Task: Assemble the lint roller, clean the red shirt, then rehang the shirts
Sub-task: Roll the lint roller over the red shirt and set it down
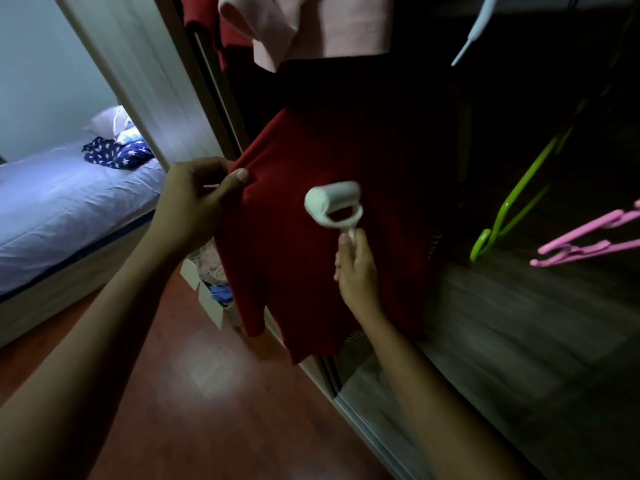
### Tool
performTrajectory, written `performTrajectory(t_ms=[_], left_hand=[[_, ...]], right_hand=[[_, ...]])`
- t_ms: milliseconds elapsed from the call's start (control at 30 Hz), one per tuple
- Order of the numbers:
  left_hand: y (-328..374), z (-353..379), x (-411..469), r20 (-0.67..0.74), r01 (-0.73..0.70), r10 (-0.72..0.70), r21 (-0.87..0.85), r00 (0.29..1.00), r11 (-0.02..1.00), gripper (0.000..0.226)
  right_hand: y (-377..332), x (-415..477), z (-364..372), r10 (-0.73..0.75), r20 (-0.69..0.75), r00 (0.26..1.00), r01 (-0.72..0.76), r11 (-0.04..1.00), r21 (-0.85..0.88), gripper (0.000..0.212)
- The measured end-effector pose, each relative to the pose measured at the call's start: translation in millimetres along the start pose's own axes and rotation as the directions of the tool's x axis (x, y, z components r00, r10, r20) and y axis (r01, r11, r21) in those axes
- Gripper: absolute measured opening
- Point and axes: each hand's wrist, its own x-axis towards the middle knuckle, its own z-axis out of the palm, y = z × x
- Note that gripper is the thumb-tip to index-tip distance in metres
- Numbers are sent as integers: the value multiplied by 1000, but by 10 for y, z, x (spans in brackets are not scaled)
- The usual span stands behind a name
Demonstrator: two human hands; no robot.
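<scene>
The red shirt [311, 258] hangs in front of the open wardrobe, spread out towards me. My left hand [195, 202] pinches its left edge between thumb and fingers and holds the cloth taut. My right hand [355, 268] grips the thin handle of the white lint roller [332, 204], whose roll lies against the middle of the shirt. A pink shirt [311, 26] hangs above, with more red cloth [204, 15] to its left.
A green hanger [512, 199], a pink hanger [588, 240] and a pale blue hanger [478, 26] are inside the dark wardrobe at right. A white box of clothes [211, 292] stands on the wooden floor. A bed [59, 206] is at left, beyond the white door [149, 74].
</scene>
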Motion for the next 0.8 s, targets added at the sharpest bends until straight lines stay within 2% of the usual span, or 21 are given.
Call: performTrajectory(t_ms=[67,133,233,333,400,433,533,633,700,800], left_hand=[[-13,-23,20,-6,-5,5,5,1000,1000,20],[-23,-43,30,-20,-12,13,16,1000,1000,23],[-49,-30,25,-24,-2,2,4,1000,1000,24],[-77,-16,22,-21,18,-18,-3,1000,1000,22],[-82,-21,25,-28,22,-22,-3,999,1000,23],[-80,-27,27,-31,26,-26,-10,999,1000,22],[-68,-46,29,-38,41,-42,-32,998,999,21],[-44,-47,20,-35,39,-40,-18,999,999,18],[-30,-39,6,-26,36,-37,-15,999,999,16],[-21,-11,-8,-24,17,-17,-2,1000,1000,15]], right_hand=[[324,-89,59,50,136,990,-42,997,-61,24],[749,-214,82,185,275,943,-166,982,-93,22],[1329,-343,31,387,387,837,-361,922,-143,19],[1614,-297,-147,569,460,682,-547,814,-196,32],[1694,-233,-302,640,512,573,-599,754,-272,35],[1732,-174,-375,663,507,551,-598,738,-314,35],[1797,154,-552,715,378,587,-589,698,-406,28],[1710,561,-746,689,218,691,-584,710,-393,22],[1547,775,-854,622,113,774,-562,759,-330,27],[1247,975,-891,400,-77,913,-408,898,-165,27]])
